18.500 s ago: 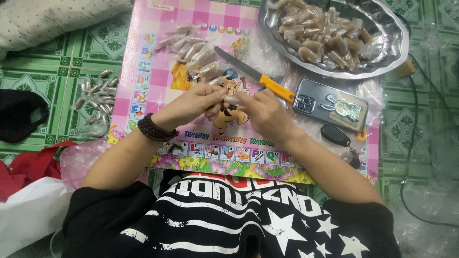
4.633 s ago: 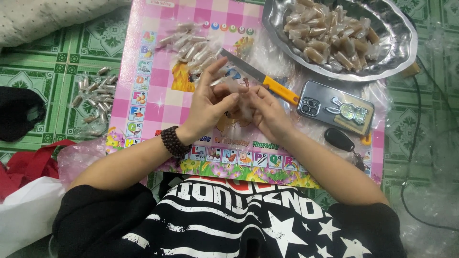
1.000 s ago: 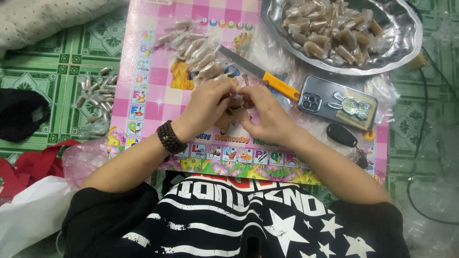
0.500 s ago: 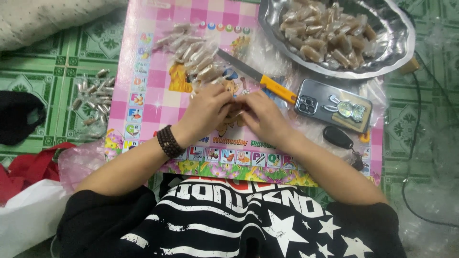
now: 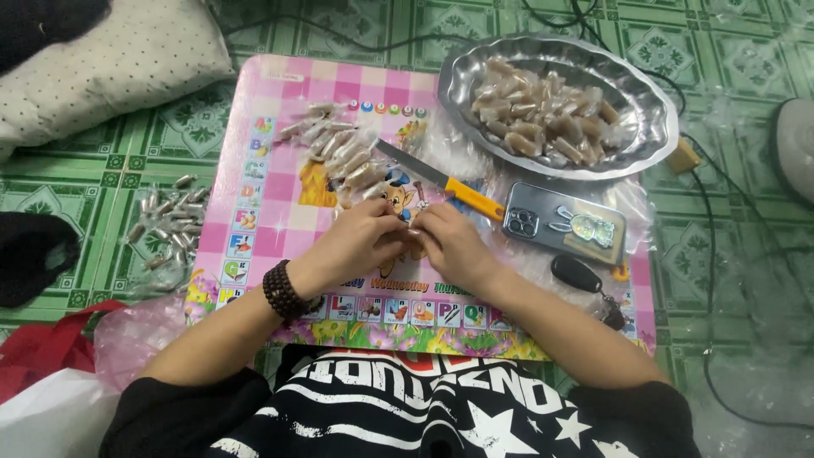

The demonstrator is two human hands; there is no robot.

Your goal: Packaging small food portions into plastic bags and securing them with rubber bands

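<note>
both hands, left hand (image 5: 360, 242) and right hand (image 5: 454, 244), meet over the pink mat (image 5: 280, 182), fingertips pinching one small wrapped piece (image 5: 405, 231) between them; knife (image 5: 441, 180) lies just beyond.

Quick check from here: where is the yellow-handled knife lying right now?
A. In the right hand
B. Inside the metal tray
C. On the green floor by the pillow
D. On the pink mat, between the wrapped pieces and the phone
D: the yellow-handled knife lies flat on the pink mat, blade toward the wrapped pieces, handle toward the phone, untouched by both hands.
</note>
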